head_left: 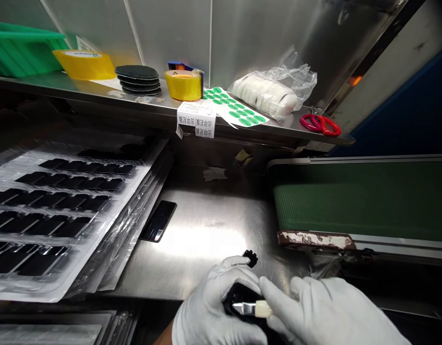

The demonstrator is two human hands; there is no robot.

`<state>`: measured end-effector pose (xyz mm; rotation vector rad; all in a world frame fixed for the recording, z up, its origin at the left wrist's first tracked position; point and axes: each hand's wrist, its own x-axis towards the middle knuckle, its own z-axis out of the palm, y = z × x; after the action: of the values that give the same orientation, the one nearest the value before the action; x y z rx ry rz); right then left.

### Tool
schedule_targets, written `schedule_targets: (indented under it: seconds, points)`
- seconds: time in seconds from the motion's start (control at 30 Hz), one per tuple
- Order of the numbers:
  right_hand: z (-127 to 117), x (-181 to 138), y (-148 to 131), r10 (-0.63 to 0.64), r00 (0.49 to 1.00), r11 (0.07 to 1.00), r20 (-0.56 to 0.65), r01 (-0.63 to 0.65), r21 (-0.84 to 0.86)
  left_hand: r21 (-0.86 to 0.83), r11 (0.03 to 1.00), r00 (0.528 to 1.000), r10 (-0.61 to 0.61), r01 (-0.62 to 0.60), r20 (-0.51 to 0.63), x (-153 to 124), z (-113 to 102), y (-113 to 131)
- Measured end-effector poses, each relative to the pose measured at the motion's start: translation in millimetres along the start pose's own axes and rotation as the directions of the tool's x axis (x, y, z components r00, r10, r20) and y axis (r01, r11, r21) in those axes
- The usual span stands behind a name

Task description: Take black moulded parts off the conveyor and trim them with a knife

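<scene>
Your left hand point(221, 306) grips the black part point(242, 299) steady so your right hand point(324, 311), pinching the tweezers point(251, 308), can work it.

Brushed, glossy steel for the counter point(206, 230), glaring bright mid-surface; same metal on the shelf point(98, 93) above. Matt white knit cloth on both the left hand point(213, 306) and right hand point(328, 311). Shiny black glass on the panel point(158, 221) near the counter's left edge, crinkled clear plastic over the trays point(55, 215) (black parts inside), ribbed matt green rubber on the belt point(360, 201).
</scene>
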<state>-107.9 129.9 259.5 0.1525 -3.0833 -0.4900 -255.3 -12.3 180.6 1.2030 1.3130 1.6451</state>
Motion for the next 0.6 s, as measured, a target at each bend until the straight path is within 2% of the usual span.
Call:
schedule_targets:
  seconds: [0.13, 0.27, 0.4, 0.47, 0.53, 0.6]
  points:
    - [13, -5, -4, 0.007, 1.0, 1.0, -0.024, -0.006, 0.02, 0.0, 1.0, 0.998, -0.027, 0.027, -0.051, 0, 4, -3]
    - [22, -10, -5, 0.009, 1.0, 0.998, 0.0, -0.009, 0.059, 0.021, 1.0, 0.995, 0.019, -0.017, -0.099, 1, 9, -8]
    - [24, -9, 5, -0.046, 0.989, 0.989, 0.138, 0.025, 0.147, -0.067, 0.996, 0.995, -0.059, 0.054, -0.074, 2, 11, -9]
    - [19, -8, 13, -0.073, 0.985, 0.981, 0.156, 0.042, 0.192, -0.13, 0.987, 0.993, -0.108, 0.1, -0.056, 1, 9, -9]
    - [9, -8, 22, -0.058, 0.996, 0.974, 0.064, 0.043, 0.221, -0.183, 0.971, 0.983, -0.168, 0.152, -0.076, -2, 6, -9]
    - [-3, -8, 28, -0.01, 0.997, 0.977, -0.081, 0.027, 0.212, -0.194, 0.963, 0.976, -0.203, 0.185, -0.078, -4, 2, -8]
